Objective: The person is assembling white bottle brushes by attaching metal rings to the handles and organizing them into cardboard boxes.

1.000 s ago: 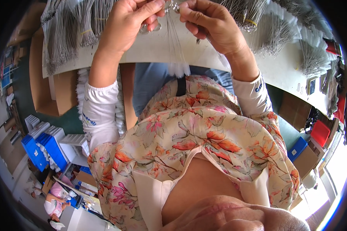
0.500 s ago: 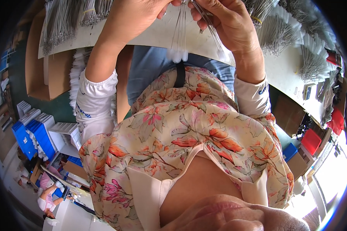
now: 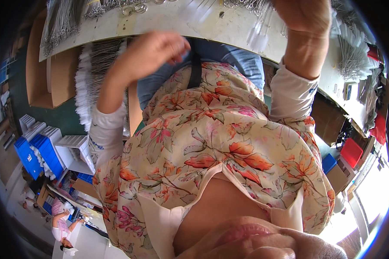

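Note:
My left hand [image 3: 160, 49] is over my lap at the near table edge, blurred by motion with its fingers bent; nothing I can make out is in it. Over the right part of the table is my right hand [image 3: 304, 15], its fingers cut off by the upper edge. Beside it, wire-handled brushes with white bristle tips [image 3: 259, 39] lie on the white table [image 3: 177, 23]. A few more brushes, blurred at the top middle [image 3: 199, 9], rest there too. Several metal rings [image 3: 140, 7] lie near the table's edge.
Bundles of wire brushes [image 3: 60, 28] hang over the table's left end, and more [image 3: 352, 62] are heaped at the right. An open cardboard box [image 3: 41, 82] stands left, beside a row of white-bristled brushes [image 3: 84, 86]. Blue crates [image 3: 28, 157] and a person [image 3: 61, 226] are farther off.
The wire brushes held between my hands have left them. My left hand has drawn back toward my lap, and my right hand has moved up and to the right.

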